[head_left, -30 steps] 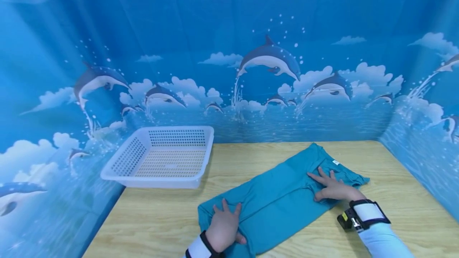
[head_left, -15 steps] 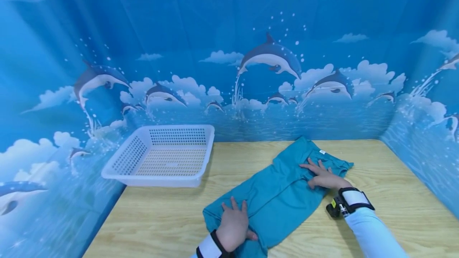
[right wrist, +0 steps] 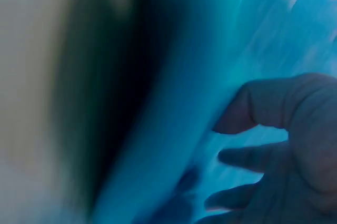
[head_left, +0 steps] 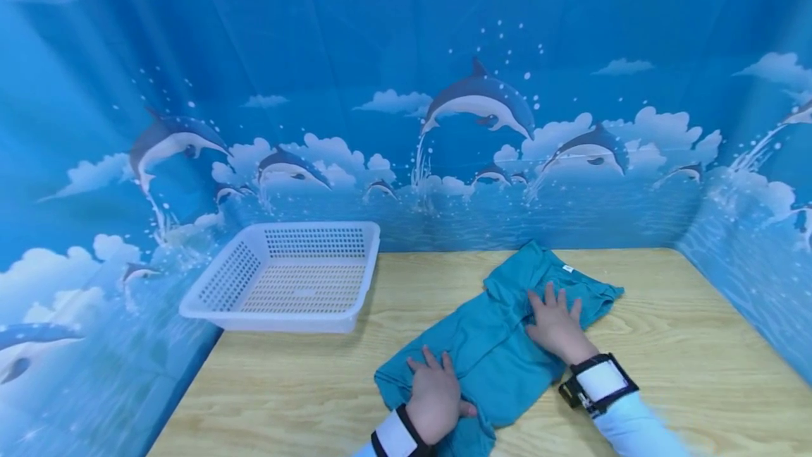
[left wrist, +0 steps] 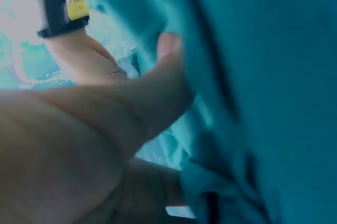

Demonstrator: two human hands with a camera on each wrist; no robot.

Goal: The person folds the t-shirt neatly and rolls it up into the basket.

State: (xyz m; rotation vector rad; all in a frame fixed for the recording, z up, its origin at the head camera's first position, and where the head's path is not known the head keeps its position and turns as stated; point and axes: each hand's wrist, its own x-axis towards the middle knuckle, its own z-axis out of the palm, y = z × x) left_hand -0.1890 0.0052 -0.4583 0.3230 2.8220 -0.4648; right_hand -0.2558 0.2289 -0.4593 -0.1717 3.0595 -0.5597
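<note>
A teal garment (head_left: 507, 376) with a small white label (head_left: 567, 269) lies folded lengthwise and wrinkled, slanting across the table; its kind cannot be told. My left hand (head_left: 434, 397) rests on its near end, fingers spread. Toward the far end, my right hand (head_left: 557, 323) lies on the cloth, also with spread fingers. In the left wrist view, the left thumb (left wrist: 169, 50) touches the fabric, and the right hand (left wrist: 87, 60) shows behind it. The right wrist view is blurred; there the fingers of the right hand (right wrist: 310, 139) reach the cloth (right wrist: 174, 108).
A white perforated plastic basket (head_left: 349, 319) stands at the back left of the wood-grain table (head_left: 304, 386), apart from the garment. A blue curtain (head_left: 406, 34) printed with dolphins encloses the back and sides.
The garment's far end has shifted left, and the cloth has bunched and shortened. My left hand has slid to the right, my right hand to the left, bringing them closer together.
</note>
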